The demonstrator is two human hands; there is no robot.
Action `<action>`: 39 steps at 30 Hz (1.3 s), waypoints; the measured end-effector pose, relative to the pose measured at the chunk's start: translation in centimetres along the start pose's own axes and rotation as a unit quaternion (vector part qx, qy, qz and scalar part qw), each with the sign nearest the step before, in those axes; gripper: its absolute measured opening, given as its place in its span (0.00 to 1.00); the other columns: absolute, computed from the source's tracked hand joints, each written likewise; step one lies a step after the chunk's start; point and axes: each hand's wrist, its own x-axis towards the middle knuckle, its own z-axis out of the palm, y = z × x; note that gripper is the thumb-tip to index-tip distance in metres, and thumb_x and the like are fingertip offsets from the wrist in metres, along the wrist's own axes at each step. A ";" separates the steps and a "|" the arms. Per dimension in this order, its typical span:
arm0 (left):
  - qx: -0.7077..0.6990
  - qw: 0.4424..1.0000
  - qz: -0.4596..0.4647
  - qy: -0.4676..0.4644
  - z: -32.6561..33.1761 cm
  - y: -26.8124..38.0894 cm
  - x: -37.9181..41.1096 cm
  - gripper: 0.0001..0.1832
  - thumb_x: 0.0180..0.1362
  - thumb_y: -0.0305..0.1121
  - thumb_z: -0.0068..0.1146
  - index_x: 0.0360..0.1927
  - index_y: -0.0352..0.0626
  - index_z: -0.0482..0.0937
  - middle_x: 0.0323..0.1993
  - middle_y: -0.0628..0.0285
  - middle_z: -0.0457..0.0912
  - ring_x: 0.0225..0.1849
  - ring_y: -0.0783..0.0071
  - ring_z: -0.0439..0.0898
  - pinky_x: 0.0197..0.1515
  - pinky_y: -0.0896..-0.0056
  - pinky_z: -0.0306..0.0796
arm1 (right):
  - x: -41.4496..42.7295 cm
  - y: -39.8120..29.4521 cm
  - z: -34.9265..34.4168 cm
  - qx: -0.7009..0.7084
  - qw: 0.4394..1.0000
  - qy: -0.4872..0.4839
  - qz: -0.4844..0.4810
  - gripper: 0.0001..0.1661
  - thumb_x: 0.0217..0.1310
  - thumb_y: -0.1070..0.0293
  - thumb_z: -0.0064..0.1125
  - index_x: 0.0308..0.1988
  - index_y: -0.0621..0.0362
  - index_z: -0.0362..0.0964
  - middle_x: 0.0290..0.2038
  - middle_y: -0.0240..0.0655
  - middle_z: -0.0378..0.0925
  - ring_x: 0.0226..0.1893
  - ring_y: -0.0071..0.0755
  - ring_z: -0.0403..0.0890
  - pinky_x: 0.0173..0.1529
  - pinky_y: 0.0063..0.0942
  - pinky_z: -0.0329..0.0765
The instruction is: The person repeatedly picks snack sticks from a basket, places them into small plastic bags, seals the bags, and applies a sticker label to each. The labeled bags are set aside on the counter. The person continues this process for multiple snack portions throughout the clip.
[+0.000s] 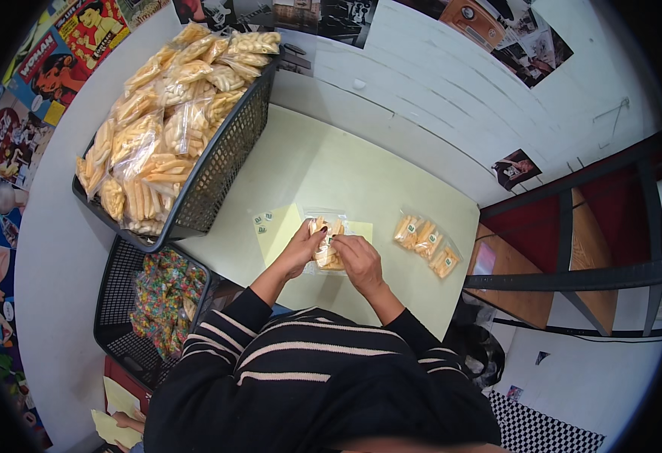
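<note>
Before me on the pale table (331, 153), a clear plastic bag of yellow stick snacks (331, 257) is between my hands. My left hand (300, 249) grips the bag's left side, thumb on its front. With fingertips pinched together, my right hand (359, 257) touches the front of the bag near a small green-and-white sticker, partly hidden by the fingers. Sheets of yellow sticker paper (277, 226) lie under and beside the bag, a few round stickers on the left one. To the right lie several similar bags (427, 239), each bearing a round sticker.
A dark plastic crate (218, 164) heaped with bagged snacks stands at the table's left. Below it, another crate (118, 306) holds colourful wrapped packets (167, 300). A metal-framed wooden staircase (535, 283) is at right. Another person's hands (127, 422) hold yellow paper at lower left.
</note>
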 end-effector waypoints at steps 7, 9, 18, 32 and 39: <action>0.023 1.000 0.012 -0.009 0.2 -0.5 0.5 0.19 0.68 0.36 0.45 0.59 0.42 0.62 0.48 0.62 0.73 0.48 0.74 0.76 0.47 0.67 0.75 | -0.4 0.5 -0.5 -0.009 1.000 0.012 0.005 0.14 0.45 0.76 0.57 0.38 0.61 0.76 0.39 0.35 0.79 0.36 0.37 0.81 0.39 0.30 0.78; 0.019 1.000 0.006 -0.009 0.4 -0.2 0.4 0.19 0.68 0.36 0.45 0.59 0.42 0.62 0.48 0.61 0.72 0.48 0.74 0.75 0.47 0.67 0.75 | -0.3 0.7 -0.6 -0.005 0.999 0.032 0.014 0.14 0.45 0.76 0.57 0.38 0.61 0.76 0.38 0.35 0.79 0.36 0.37 0.81 0.39 0.30 0.79; -0.011 1.000 0.017 0.012 1.4 0.5 -0.1 0.15 0.67 0.32 0.46 0.54 0.37 0.65 0.44 0.61 0.73 0.44 0.77 0.73 0.47 0.74 0.69 | -0.3 0.2 -0.8 -0.018 1.000 0.018 0.017 0.14 0.43 0.77 0.58 0.37 0.61 0.76 0.38 0.36 0.79 0.37 0.35 0.81 0.39 0.29 0.79; -0.018 0.999 0.001 0.028 0.9 -1.3 0.0 0.12 0.67 0.31 0.44 0.51 0.38 0.66 0.43 0.61 0.73 0.45 0.76 0.73 0.48 0.73 0.69 | -1.9 -0.3 -2.0 -0.014 0.995 -0.094 0.016 0.16 0.50 0.80 0.51 0.42 0.59 0.77 0.45 0.37 0.78 0.53 0.39 0.74 0.51 0.31 0.72; -0.023 0.998 0.061 0.014 2.9 -2.5 -0.5 0.14 0.66 0.30 0.47 0.52 0.38 0.64 0.46 0.60 0.73 0.47 0.76 0.73 0.50 0.72 0.69 | -4.7 1.8 1.2 0.389 0.764 0.060 0.512 0.18 0.70 0.60 0.42 0.49 0.61 0.67 0.38 0.39 0.75 0.44 0.30 0.72 0.50 0.30 0.71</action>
